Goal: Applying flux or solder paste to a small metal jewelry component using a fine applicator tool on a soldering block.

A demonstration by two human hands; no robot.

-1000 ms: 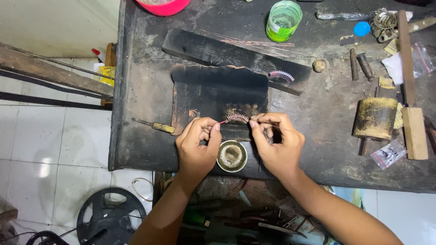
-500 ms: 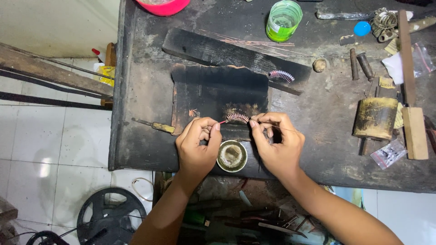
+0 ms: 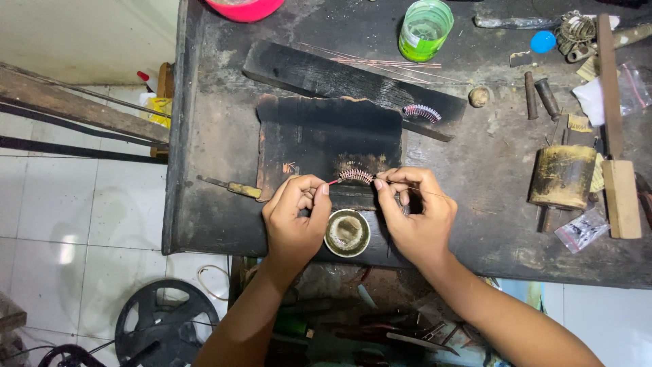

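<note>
Both hands meet over the near edge of a dark, sooty worktop (image 3: 224, 136), working a small copper wire coil (image 3: 356, 176) strung on a thin wire. The left hand (image 3: 293, 216) has its fingertips pinched together on the reddish end of the wire just left of the coil; the right hand (image 3: 415, 212) pinches the wire just right of the coil, with the loose tail of wire running out past its knuckles. The coil hangs between the two hands, right over the near edge of a charred black block (image 3: 319, 139) that lies just beyond the fingers.

Between the wrists, close to both thumbs, sits a small round metal cup (image 3: 347, 232) (its contents look greyish, hard to tell more). Left of the left hand lies a slim tool with a yellowish handle (image 3: 231, 186). Beyond the right hand, a second finished coil (image 3: 422, 113) rests on a long burnt plank (image 3: 326, 78). Well off to the right of the right hand stands a yellowed cylinder block (image 3: 562, 177), and far beyond it a green plastic cup (image 3: 425, 28).
</note>
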